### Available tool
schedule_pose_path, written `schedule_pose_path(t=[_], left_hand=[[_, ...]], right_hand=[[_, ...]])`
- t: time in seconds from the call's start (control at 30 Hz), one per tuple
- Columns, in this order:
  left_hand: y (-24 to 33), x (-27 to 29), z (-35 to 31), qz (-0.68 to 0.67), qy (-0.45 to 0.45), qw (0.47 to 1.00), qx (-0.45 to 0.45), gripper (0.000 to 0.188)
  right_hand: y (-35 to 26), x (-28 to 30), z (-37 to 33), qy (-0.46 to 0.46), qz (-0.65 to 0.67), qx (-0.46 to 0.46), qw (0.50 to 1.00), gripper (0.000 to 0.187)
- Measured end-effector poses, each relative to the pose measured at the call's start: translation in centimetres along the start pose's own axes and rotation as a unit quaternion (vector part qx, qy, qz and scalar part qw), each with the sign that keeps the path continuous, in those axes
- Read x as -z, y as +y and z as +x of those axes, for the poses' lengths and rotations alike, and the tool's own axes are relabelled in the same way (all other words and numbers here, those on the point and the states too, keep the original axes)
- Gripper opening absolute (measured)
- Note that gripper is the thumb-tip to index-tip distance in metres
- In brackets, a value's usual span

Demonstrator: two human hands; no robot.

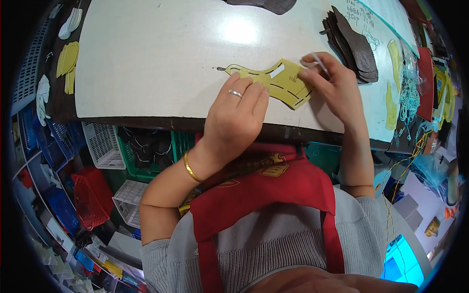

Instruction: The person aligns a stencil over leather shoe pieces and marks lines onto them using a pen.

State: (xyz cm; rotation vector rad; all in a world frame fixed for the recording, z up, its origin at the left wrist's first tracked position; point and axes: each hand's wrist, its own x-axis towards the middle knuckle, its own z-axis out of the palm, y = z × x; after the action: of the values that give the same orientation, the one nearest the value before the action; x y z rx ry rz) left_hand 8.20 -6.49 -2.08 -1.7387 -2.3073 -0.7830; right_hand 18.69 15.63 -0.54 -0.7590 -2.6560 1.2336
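We log 1 yellow slotted template (279, 84) on the tabletop (156, 73). Left hand (238, 111): fingers extended across it, ungripping, presumably steadying it. Right hand (340, 84): fingers grasping a slim white stick (319, 61) by its right edge. Dark leather stack (352, 46) beyond, likely for easy reach.

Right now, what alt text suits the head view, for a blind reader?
The left hand rests on a yellow slotted template on a white tabletop; the right hand, holding a slim pale tool, is at its right end. Dark brown pieces are stacked beyond.
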Motion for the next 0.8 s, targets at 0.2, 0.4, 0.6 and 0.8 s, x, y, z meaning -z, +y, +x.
schedule_pose_path(t=[0.2, 0.4, 0.6, 0.8], left_hand=[[-0.5, 0.6, 1.0, 0.02, -0.018, 0.999, -0.038, 0.034], [-0.3, 0.1, 1.1, 0.031, -0.007, 0.998, -0.057, 0.034], [0.8, -0.3, 1.0, 0.041, -0.019, 0.998, -0.042, 0.034], [1.0, -0.7, 0.3, 0.033, -0.023, 0.999, -0.028, 0.032]], right_hand=[[-0.2, 0.4, -1.2, 0.021, -0.04, 0.007, 0.999, 0.021], [-0.4, 0.3, -1.0, 0.037, -0.081, 0.032, 0.996, 0.022], [-0.4, 2.0, 0.5, 0.127, -0.154, 0.129, 0.971, 0.02], [-5.6, -1.3, 2.7, -0.035, 0.045, 0.146, 0.988, 0.036]])
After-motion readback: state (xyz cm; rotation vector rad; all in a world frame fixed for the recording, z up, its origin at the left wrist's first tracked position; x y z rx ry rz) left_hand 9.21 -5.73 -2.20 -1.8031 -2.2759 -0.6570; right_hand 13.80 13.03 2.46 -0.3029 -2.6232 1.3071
